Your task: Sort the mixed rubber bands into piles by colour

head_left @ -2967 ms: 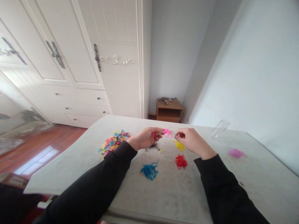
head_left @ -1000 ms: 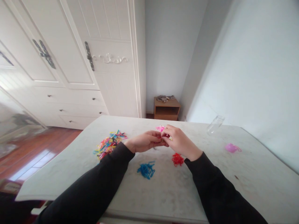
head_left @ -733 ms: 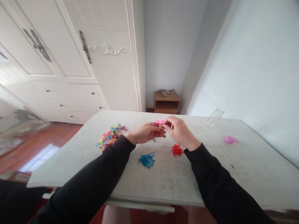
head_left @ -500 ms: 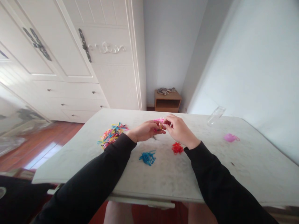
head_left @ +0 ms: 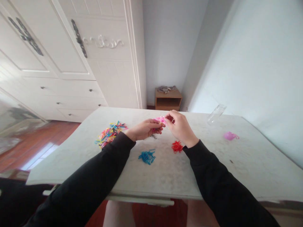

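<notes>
Gripping left hand (head_left: 145,128): we are pinching bands (head_left: 154,130) over the table's (head_left: 165,176) far side.
Right hand (head_left: 179,124): we are curling it nearby, contents unclear.
Red pile (head_left: 177,147): lying right of blue pile (head_left: 147,156).

We see a white wardrobe (head_left: 111,78) with dark handles (head_left: 79,38), near it a wooden nightstand (head_left: 168,94), also pale walls (head_left: 255,63) and a reddish floor (head_left: 60,132) which reflects bright light (head_left: 39,157).

The nightstand (head_left: 168,103) stands behind the counter (head_left: 165,176). On the counter, a heap (head_left: 110,134) lies left, a jar (head_left: 216,114) right.
</notes>
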`<state>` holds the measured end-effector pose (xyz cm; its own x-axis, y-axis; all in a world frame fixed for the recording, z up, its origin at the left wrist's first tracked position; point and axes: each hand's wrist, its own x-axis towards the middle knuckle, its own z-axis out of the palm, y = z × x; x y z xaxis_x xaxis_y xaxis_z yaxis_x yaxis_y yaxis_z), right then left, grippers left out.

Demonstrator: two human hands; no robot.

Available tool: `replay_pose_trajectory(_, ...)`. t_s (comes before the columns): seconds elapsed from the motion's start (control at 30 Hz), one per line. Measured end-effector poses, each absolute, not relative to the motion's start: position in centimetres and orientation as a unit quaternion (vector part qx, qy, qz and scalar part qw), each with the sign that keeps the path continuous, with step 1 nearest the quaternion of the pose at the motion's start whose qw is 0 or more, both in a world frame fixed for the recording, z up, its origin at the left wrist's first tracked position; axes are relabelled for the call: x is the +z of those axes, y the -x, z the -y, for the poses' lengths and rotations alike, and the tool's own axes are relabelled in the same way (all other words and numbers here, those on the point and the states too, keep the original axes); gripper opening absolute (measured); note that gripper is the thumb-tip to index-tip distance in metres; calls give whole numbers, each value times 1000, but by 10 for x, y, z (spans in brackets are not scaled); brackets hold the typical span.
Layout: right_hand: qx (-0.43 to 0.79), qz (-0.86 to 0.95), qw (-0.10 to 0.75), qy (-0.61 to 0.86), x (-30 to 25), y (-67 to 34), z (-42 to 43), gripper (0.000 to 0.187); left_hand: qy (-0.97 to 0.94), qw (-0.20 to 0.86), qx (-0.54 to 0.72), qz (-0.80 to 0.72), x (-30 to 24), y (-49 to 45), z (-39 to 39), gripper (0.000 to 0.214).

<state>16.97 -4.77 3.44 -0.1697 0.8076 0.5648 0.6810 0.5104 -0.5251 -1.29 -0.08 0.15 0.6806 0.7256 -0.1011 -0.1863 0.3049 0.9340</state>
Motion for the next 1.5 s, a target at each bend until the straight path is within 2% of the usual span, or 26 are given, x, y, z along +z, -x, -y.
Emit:
replay_pose_trajectory(0.2, 79, 718, 450, 524, 31, -180, 38, 12, -501, 760, 304, -281, 7, 15, 0, 7)
replay_pose_trajectory(0.37, 104, 726, 347, 585, 14, -196, 19, 15, -436, 735, 406, -324, 10, 23, -17, 15)
replay_pose_trajectory(0.47, 108, 735, 314, 592, 6, -198, 10, 14, -404, 723, 444, -343, 12, 28, -24, 18)
replay_pose_trajectory(0.67, 96, 731, 307, 602, -1, -195, 6, 18, -395, 716, 436, -375, 14, 33, -26, 21)
replay_pose_trajectory(0.87, 108, 736, 324, 585, 5, -193, 12, 11, -399, 726, 419, -372, 12, 41, -32, 24)
replay_pose_trajectory(1.27, 107, 744, 304, 585, 14, -188, 20, 12, -393, 728, 417, -377, 7, 42, -37, 13)
replay_pose_trajectory(1.5, 96, 746, 311, 581, 14, -191, 22, 13, -450, 663, 430, -416, 5, 51, -44, 14)
